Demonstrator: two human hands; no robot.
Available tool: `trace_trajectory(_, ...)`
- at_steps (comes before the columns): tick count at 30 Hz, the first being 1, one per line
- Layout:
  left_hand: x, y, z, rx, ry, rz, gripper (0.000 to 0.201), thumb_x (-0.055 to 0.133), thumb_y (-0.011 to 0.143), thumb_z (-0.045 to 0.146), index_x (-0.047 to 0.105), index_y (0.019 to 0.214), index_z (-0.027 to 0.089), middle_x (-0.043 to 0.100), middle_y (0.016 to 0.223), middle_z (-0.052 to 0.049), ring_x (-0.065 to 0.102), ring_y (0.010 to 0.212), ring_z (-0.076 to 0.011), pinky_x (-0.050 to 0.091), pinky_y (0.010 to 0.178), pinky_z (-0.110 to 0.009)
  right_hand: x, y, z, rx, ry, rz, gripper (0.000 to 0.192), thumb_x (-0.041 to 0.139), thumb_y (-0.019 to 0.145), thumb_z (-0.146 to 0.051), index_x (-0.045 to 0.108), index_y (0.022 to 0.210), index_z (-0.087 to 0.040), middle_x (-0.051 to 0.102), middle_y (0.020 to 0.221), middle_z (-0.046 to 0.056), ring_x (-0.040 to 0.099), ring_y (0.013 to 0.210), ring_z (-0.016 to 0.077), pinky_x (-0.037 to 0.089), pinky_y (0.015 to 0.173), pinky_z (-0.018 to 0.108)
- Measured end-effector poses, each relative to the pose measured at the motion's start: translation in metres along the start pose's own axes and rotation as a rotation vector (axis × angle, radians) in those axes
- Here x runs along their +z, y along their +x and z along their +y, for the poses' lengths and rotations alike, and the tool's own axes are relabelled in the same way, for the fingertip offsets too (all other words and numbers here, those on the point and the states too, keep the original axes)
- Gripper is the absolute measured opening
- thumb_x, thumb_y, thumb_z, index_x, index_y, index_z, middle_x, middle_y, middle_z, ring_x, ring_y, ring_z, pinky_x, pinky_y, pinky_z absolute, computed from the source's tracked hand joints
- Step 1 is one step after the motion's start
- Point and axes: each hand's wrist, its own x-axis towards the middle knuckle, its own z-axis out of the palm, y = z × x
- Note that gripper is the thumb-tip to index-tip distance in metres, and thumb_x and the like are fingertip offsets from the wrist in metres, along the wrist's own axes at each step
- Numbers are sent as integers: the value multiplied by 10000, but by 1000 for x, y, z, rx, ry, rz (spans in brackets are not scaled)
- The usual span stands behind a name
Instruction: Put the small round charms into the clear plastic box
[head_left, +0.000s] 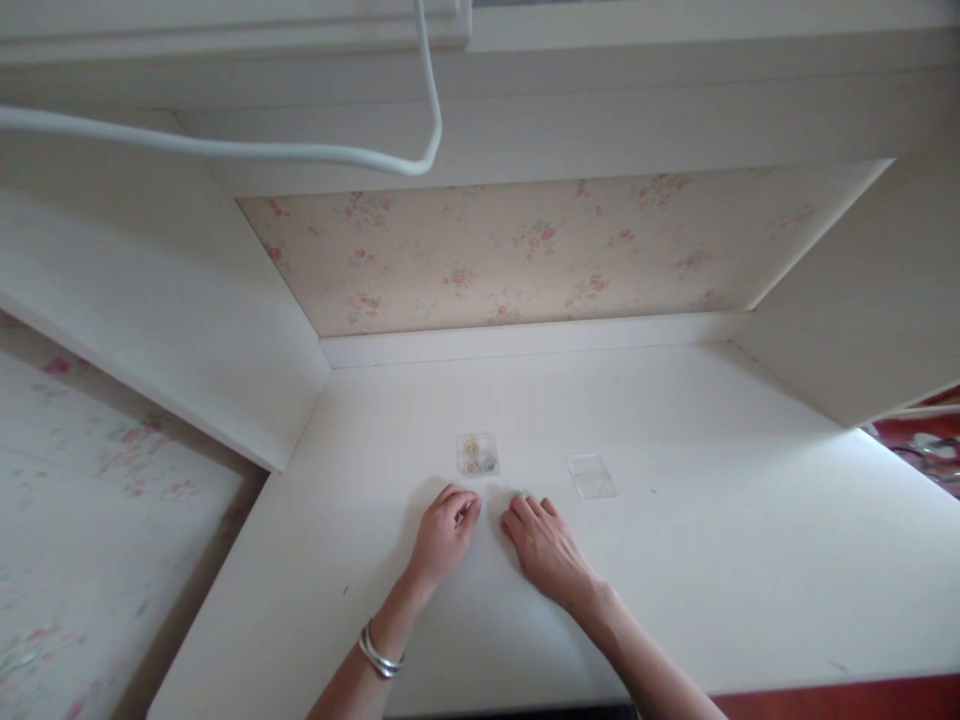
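Note:
My left hand (442, 535) rests on the white desktop with its fingers curled and the thumb pressed to them. A tiny dark bit shows between thumb and fingers, too small to name. To its right, my right hand (546, 548) lies palm down, fingers bent together onto the surface. A small pale greenish thing (518, 492) peeks out at its fingertips. Just beyond the hands sits a clear compartment box (478, 455) without a cover, with small yellow, pinkish and grey items in its sections. A flat clear plastic lid (591, 476) lies apart from it, beyond my right hand.
The white desktop (712, 550) runs back to a wallpapered wall (480, 260), between side panels. A white cable (300, 152) hangs across the upper left, nearer the camera. At the far right edge are red items and metal objects (930, 450), partly cut off.

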Motion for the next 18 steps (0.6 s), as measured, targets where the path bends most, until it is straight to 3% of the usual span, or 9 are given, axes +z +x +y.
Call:
trace_trajectory(7,0,-3,1,-3,-39,-1,286,404,911,336,642,852,189,595,788,-31,557,704,-127,452,651,-228,-3,11,3,78,64,36,188,379,940,-185,560,893,-197,542,856,46,495,758,167,325,702,299)
trace_trajectory(13,-2,-6,0,-5,-45,-8,271,405,914,319,633,856,184,570,772,-24,536,692,-121,434,626,-220,-6,44,11,176,121,156,187,374,949,-223,556,933,-187,544,907,54,519,795,161,350,722,284)
trace_trajectory(18,-2,-9,-2,13,-40,4,262,413,912,306,634,843,181,573,771,-25,544,716,-123,437,657,-223,3,67,16,193,85,153,196,387,942,-227,580,937,-195,552,920,54,538,811,160,352,715,281)
